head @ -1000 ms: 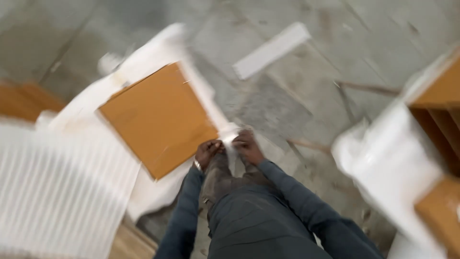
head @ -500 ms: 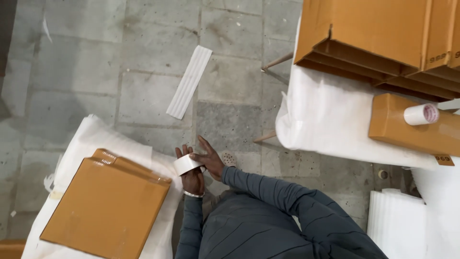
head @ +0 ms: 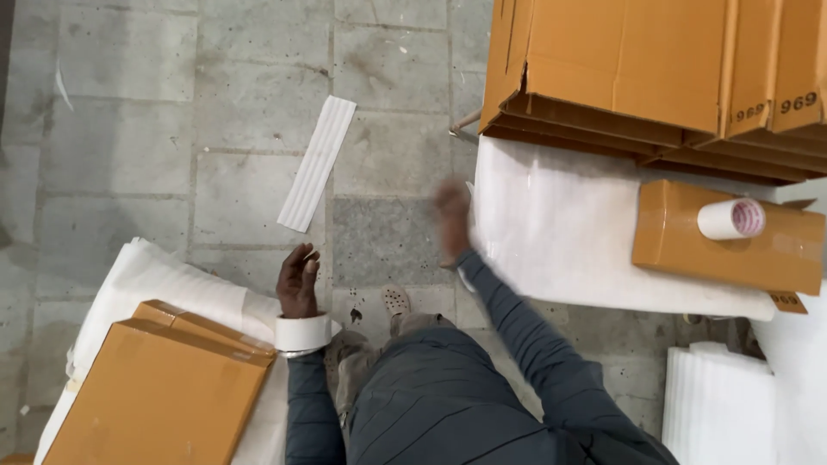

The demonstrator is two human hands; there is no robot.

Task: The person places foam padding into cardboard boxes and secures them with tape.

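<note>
Tape roll [head: 303, 332] sits around our left wrist like a bracelet, just beside the corner of the flat brown carton [head: 159, 392] that lies on white foam sheets [head: 164, 284] at the lower left. Our left hand [head: 298, 281] is above the roll, the fingers loosely curled and half open, and it holds nothing; it hangs over the edge of the foam and the grey stone floor [head: 215, 129]. Our right hand [head: 452, 220] is blurred by motion, so we cannot tell how far it is spread. It is at the left edge of the white foam pile [head: 560, 232] on the right and seems to touch it.

Half a second ago both hands are together in front of us, and the roll is held between them; now the roll is on the wrist and the right hand has gone away to the right, to the foam pile.

On this pile lies a closed brown box [head: 672, 245], and a second tape roll [head: 731, 219] stands on top of it. Behind them is a stack of flat folded cartons [head: 620, 60]. We cannot see inside any carton. A white ribbed strip [head: 316, 162] lies alone on the floor, well apart from both hands. More ribbed foam [head: 715, 396] is at the lower right.
</note>
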